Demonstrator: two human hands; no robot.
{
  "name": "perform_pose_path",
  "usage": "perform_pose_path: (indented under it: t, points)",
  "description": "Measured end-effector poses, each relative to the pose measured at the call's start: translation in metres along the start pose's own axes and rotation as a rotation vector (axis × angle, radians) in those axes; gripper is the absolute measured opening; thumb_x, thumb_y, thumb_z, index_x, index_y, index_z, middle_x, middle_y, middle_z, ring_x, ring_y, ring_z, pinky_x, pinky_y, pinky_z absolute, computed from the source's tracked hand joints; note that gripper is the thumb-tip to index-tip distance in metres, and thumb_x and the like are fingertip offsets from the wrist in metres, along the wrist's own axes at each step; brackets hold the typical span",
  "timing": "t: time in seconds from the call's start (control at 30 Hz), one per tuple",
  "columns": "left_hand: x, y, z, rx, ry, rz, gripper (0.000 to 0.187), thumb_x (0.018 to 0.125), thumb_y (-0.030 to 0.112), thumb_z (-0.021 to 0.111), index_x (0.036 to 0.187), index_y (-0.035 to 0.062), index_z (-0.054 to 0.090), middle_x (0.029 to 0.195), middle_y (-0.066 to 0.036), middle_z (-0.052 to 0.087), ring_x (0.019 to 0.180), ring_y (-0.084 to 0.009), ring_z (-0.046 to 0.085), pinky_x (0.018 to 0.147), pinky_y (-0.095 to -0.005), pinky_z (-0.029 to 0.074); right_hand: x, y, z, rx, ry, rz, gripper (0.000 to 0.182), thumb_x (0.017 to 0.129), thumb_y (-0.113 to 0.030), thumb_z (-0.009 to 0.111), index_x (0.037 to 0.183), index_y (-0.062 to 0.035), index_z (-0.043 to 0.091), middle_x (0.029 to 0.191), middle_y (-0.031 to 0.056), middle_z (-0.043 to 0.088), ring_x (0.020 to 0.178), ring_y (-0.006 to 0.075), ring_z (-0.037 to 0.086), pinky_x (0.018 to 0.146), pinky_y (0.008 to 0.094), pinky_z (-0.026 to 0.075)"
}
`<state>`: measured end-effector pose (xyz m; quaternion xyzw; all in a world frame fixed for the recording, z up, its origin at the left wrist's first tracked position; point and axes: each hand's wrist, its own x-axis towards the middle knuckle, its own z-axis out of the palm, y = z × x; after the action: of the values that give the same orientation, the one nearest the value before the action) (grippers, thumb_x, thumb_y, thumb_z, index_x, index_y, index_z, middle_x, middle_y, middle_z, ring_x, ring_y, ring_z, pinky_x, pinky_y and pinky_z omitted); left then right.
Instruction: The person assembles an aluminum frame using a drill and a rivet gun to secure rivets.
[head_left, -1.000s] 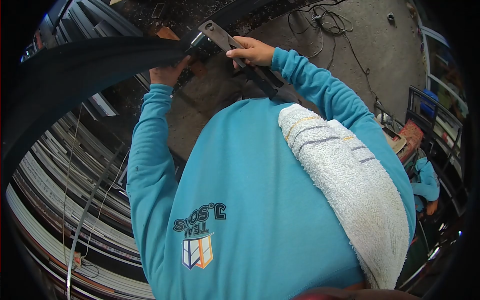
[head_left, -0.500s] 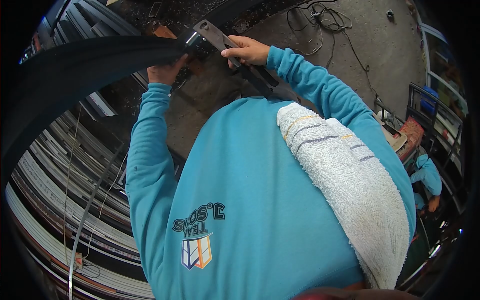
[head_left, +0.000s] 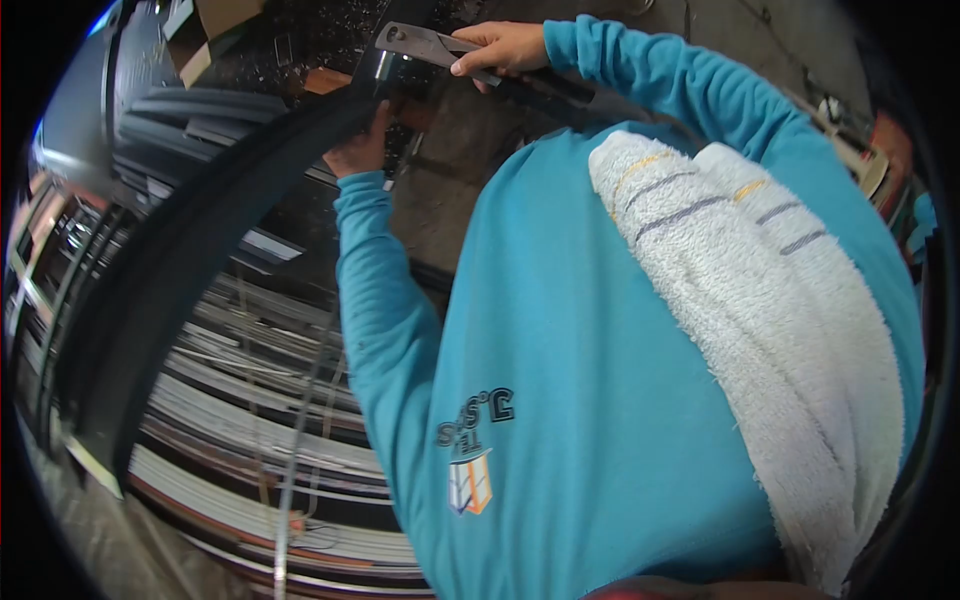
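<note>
My right hand (head_left: pixel 512 46) is wrapped round the handle of a hand riveter (head_left: pixel 425 46) with a grey metal head and dark handles. The riveter's nose points down at the end of a long black profile (head_left: pixel 225 165) and seems to touch it. Beneath that same end, my left hand (head_left: pixel 360 148) supports the profile; its fingers are partly hidden behind it. From there the profile runs down to the left, with a pale far end (head_left: pixel 95 465).
Several long metal bars (head_left: pixel 290 400) lie stacked at lower left. An orange-brown block (head_left: pixel 326 80) and a cardboard box (head_left: pixel 228 18) are beyond the profile. A white towel (head_left: pixel 690 230) hangs over my right shoulder.
The view has turned, so my body appears further right and more of the left side shows. The profile's far end has come into view. Both hands keep their hold.
</note>
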<state>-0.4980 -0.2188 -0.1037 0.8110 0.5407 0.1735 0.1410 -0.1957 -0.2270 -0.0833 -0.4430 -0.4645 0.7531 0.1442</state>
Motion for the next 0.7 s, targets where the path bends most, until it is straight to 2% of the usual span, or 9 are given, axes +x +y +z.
perform_pose_path:
  t: [0.1, 0.27, 0.37, 0.47, 0.7]
  points:
    - [-0.001, -0.004, 0.005, -0.045, 0.033, -0.044, 0.048, 0.068, 0.037, 0.087, 0.097, 0.0027, 0.072, 0.101, -0.012, 0.071, 0.096, -0.0272, 0.066, 0.095, -0.0381, 0.046, 0.005, 0.009, 0.001, 0.003, 0.002, -0.006, 0.032, 0.092, -0.040, 0.058, 0.107, -0.0113, 0.054, 0.074, 0.0034, 0.063, 0.064, 0.0092, 0.058, 0.053, 0.0264, 0.044]
    - [-0.003, -0.006, 0.008, -0.081, 0.028, -0.067, 0.052, 0.067, 0.034, 0.088, 0.103, 0.0010, 0.069, 0.107, -0.013, 0.068, 0.102, -0.0280, 0.064, 0.097, -0.0398, 0.045, 0.008, 0.009, 0.003, 0.041, 0.005, -0.074, 0.034, 0.093, -0.039, 0.057, 0.108, -0.0094, 0.054, 0.074, 0.0040, 0.063, 0.070, 0.0119, 0.062, 0.058, 0.0272, 0.047]
    - [-0.003, -0.002, 0.003, -0.070, -0.049, -0.142, 0.053, 0.067, 0.034, 0.088, 0.103, 0.0006, 0.069, 0.106, -0.013, 0.068, 0.101, -0.0281, 0.064, 0.097, -0.0401, 0.044, 0.008, 0.009, 0.003, 0.043, 0.013, -0.061, 0.035, 0.092, -0.041, 0.057, 0.109, -0.0102, 0.053, 0.076, 0.0044, 0.064, 0.066, 0.0123, 0.060, 0.052, 0.0284, 0.045]
    - [-0.001, -0.002, 0.004, -0.091, -0.011, -0.085, 0.053, 0.067, 0.035, 0.088, 0.103, 0.0006, 0.069, 0.105, -0.013, 0.068, 0.100, -0.0283, 0.064, 0.097, -0.0408, 0.044, 0.007, 0.006, 0.004, 0.035, 0.008, -0.026, 0.034, 0.092, -0.039, 0.056, 0.109, -0.0105, 0.053, 0.075, 0.0041, 0.063, 0.065, 0.0126, 0.060, 0.053, 0.0290, 0.045]
    - [-0.001, -0.010, 0.010, -0.144, -0.029, -0.166, 0.052, 0.068, 0.036, 0.087, 0.102, 0.0002, 0.069, 0.106, -0.013, 0.068, 0.102, -0.0290, 0.063, 0.098, -0.0421, 0.043, 0.023, 0.018, 0.002, 0.028, -0.023, -0.056, 0.035, 0.092, -0.039, 0.057, 0.109, -0.0081, 0.053, 0.076, 0.0047, 0.063, 0.069, 0.0132, 0.061, 0.059, 0.0299, 0.047]
